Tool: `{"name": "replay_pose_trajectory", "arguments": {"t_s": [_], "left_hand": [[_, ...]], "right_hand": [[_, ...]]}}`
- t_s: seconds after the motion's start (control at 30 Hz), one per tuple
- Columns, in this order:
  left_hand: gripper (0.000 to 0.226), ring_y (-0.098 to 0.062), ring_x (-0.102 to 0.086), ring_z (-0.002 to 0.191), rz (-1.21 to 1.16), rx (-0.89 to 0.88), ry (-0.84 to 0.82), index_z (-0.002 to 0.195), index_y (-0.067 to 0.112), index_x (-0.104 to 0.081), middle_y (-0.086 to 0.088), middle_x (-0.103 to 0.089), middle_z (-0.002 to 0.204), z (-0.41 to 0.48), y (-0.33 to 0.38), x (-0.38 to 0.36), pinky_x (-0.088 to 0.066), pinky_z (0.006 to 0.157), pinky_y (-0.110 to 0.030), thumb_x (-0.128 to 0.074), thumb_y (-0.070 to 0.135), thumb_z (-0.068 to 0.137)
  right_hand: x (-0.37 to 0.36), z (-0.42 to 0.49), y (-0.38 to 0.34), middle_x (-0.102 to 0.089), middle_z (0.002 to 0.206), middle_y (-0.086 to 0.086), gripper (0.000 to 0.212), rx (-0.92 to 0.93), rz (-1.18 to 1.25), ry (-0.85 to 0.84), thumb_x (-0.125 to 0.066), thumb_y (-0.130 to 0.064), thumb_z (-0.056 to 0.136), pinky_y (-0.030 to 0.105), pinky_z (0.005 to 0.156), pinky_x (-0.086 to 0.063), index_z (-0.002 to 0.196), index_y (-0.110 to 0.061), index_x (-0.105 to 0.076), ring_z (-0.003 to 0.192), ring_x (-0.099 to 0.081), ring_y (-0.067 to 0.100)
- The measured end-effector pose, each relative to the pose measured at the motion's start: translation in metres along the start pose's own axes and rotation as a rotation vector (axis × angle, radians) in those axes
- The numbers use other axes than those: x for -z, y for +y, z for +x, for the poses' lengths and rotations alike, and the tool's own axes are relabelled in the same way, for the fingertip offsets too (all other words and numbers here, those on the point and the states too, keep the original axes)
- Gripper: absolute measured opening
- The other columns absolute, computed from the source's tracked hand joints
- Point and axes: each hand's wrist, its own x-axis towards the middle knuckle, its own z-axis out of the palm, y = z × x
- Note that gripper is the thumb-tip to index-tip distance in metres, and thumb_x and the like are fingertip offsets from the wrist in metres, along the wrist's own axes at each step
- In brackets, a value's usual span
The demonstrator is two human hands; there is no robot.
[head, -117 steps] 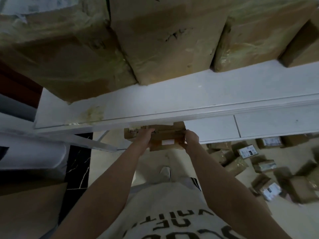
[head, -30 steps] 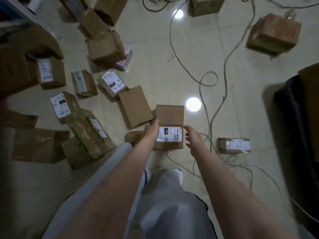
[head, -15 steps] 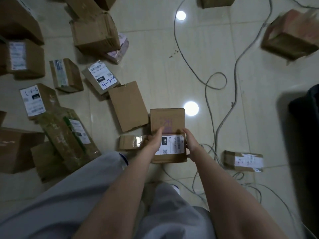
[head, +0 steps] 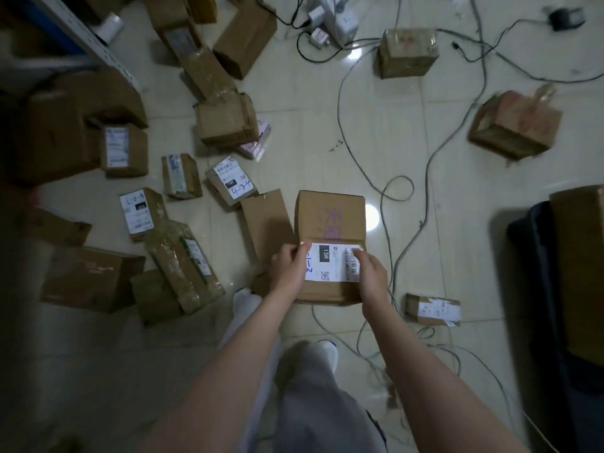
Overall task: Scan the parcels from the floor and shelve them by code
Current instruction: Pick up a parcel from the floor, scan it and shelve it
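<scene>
Dozens of brown parcels lie scattered over the pale tiled floor (head: 327, 135), most of them to the left below a metal shelf upright (head: 81, 34), with a dark bulky shape at the right edge that is too dim to name. One mid-sized parcel (head: 330, 217) sits in the middle of the view, just beside a plain flat box (head: 266, 220), and both hands have it: the left grip (head: 289, 269) is clenched round its near left corner and the right grip (head: 372, 273) round its near right corner, thumbs on top. Whether its base has left the floor I cannot tell. A smaller parcel (head: 431, 308) lies near its right side. On the held parcel's top face is a white label (head: 330, 261) with a "15H" block, a barcode and blue handwriting that may read 1-1-3. Thin grey cables (head: 338, 103) loop across the tiles and pass close under the parcel and round the person's white shoes. Judging from this, the likeliest trouble is a foot or the parcel catching a cable on the way to the shelf. The right thumb lies over part of the barcode, which could spoil a scan, and in this poor light the handwritten code could be misread and the parcel shelved wrongly
</scene>
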Motion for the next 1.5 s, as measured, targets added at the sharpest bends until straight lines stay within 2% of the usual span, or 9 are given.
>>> {"name": "replay_pose_trajectory", "arguments": {"t_s": [0.13, 0.33, 0.5, 0.6, 0.77, 0.97, 1.2, 1.37, 1.5], "left_hand": [[0.010, -0.017, -0.056, 0.100, -0.159, -0.131, 0.029, 0.097, 0.020, -0.057, -0.009, -0.057, 0.115, -0.067, 0.072, 0.036, -0.042, 0.072, -0.015, -0.057, 0.029, 0.099], [0.016, -0.013, -0.058, 0.096, -0.380, -0.235, -0.007, 0.117, 0.014, -0.052, -0.007, -0.060, 0.115, -0.162, 0.180, 0.110, -0.045, 0.066, -0.005, -0.053, 0.015, 0.101], [0.015, -0.018, -0.061, 0.113, -0.408, -0.356, -0.048, 0.112, 0.030, -0.057, -0.001, -0.065, 0.121, -0.217, 0.237, 0.176, -0.048, 0.087, -0.020, -0.054, 0.020, 0.102], [0.019, -0.010, -0.062, 0.110, -0.416, -0.423, -0.068, 0.120, 0.031, -0.056, 0.004, -0.065, 0.122, -0.247, 0.276, 0.216, -0.049, 0.083, -0.017, -0.054, 0.023, 0.102], [0.033, -0.012, -0.064, 0.112, -0.484, -0.539, -0.020, 0.133, 0.027, -0.052, 0.004, -0.064, 0.127, -0.291, 0.348, 0.269, -0.052, 0.095, -0.029, -0.057, 0.025, 0.100], [0.019, -0.014, -0.069, 0.106, -0.502, -0.634, 0.051, 0.120, 0.042, -0.056, 0.006, -0.072, 0.113, -0.319, 0.422, 0.317, -0.055, 0.095, -0.044, -0.048, 0.041, 0.103], [0.023, 0.006, -0.065, 0.084, -0.584, -0.688, 0.166, 0.123, 0.021, -0.059, 0.003, -0.066, 0.112, -0.328, 0.491, 0.292, -0.047, 0.061, -0.009, -0.045, 0.029, 0.106], [0.027, -0.016, -0.062, 0.112, -0.620, -0.738, 0.222, 0.126, 0.021, -0.056, -0.001, -0.066, 0.123, -0.326, 0.552, 0.248, -0.052, 0.083, -0.019, -0.055, 0.017, 0.100], [0.037, -0.004, -0.065, 0.093, -0.710, -0.666, 0.237, 0.128, 0.028, -0.049, 0.013, -0.065, 0.108, -0.321, 0.585, 0.209, -0.051, 0.061, -0.014, -0.061, 0.016, 0.096]], "right_hand": [[0.009, -0.066, -0.073, -0.066, 0.093, -0.007, 0.014, 0.072, 0.089, 0.012, -0.056, -0.031, 0.097, 0.032, 0.081, -0.044, 0.091, -0.023, -0.066, 0.086, -0.058, 0.011], [0.011, -0.172, -0.187, -0.063, 0.086, -0.018, 0.017, 0.185, 0.197, 0.002, -0.056, -0.026, 0.099, 0.018, 0.070, -0.040, 0.084, -0.026, -0.065, 0.081, -0.055, -0.001], [0.003, -0.249, -0.257, -0.067, 0.104, -0.009, 0.011, 0.261, 0.230, -0.010, -0.057, -0.029, 0.098, 0.023, 0.076, -0.041, 0.097, -0.025, -0.067, 0.091, -0.057, -0.001], [-0.006, -0.294, -0.300, -0.067, 0.109, -0.005, 0.010, 0.337, 0.238, -0.017, -0.058, -0.029, 0.097, 0.025, 0.076, -0.042, 0.097, -0.025, -0.067, 0.096, -0.060, 0.006], [-0.024, -0.358, -0.376, -0.070, 0.113, -0.004, 0.039, 0.499, 0.213, -0.068, -0.062, -0.040, 0.078, 0.033, 0.086, -0.049, 0.113, -0.025, -0.068, 0.106, -0.064, 0.016], [-0.024, -0.397, -0.464, -0.069, 0.105, -0.011, 0.030, 0.640, 0.337, -0.193, -0.061, -0.007, 0.091, 0.022, 0.071, -0.043, 0.117, -0.021, -0.064, 0.092, -0.060, 0.002], [-0.005, -0.374, -0.545, -0.070, 0.085, -0.014, 0.022, 0.713, 0.371, -0.329, -0.065, -0.015, 0.084, 0.023, 0.066, -0.040, 0.106, -0.018, -0.067, 0.080, -0.058, 0.005], [0.035, -0.339, -0.612, -0.071, 0.097, -0.008, 0.037, 0.712, 0.312, -0.450, -0.062, -0.028, 0.069, 0.030, 0.068, -0.045, 0.105, -0.023, -0.069, 0.088, -0.060, 0.016], [0.069, -0.313, -0.666, -0.071, 0.098, -0.002, 0.025, 0.793, 0.212, -0.526, -0.063, -0.013, 0.087, 0.027, 0.068, -0.047, 0.108, -0.024, -0.069, 0.086, -0.061, 0.013]]}}
